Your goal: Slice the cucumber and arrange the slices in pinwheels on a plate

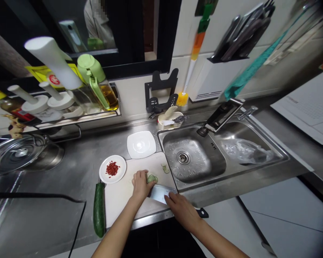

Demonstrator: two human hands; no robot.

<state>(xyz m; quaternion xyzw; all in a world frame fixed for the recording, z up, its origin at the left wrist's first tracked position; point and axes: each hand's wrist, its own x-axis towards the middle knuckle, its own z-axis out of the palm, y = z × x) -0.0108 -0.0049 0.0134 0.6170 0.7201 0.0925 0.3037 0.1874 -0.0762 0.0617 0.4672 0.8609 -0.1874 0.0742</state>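
Observation:
My left hand point(140, 185) rests on the white cutting board point(118, 195), its curled fingers pressed on a piece of cucumber point(152, 178) with cut slices at its end. My right hand point(183, 211) grips a cleaver point(158, 193) whose wide blade lies against the cucumber just beside my left fingers; its black handle end pokes out past my palm. Two loose cucumber slices point(165, 168) lie near the board's far right corner. A whole cucumber point(99, 209) lies on the counter along the board's left edge.
A small round plate of red chopped chilli point(112, 169) and an empty square white plate point(141, 144) sit behind the board. The steel sink point(193, 157) is right of it, with a plastic bag point(244, 150) in the second basin. Oil bottles point(102, 86) and a pot lid point(17, 154) stand at the left.

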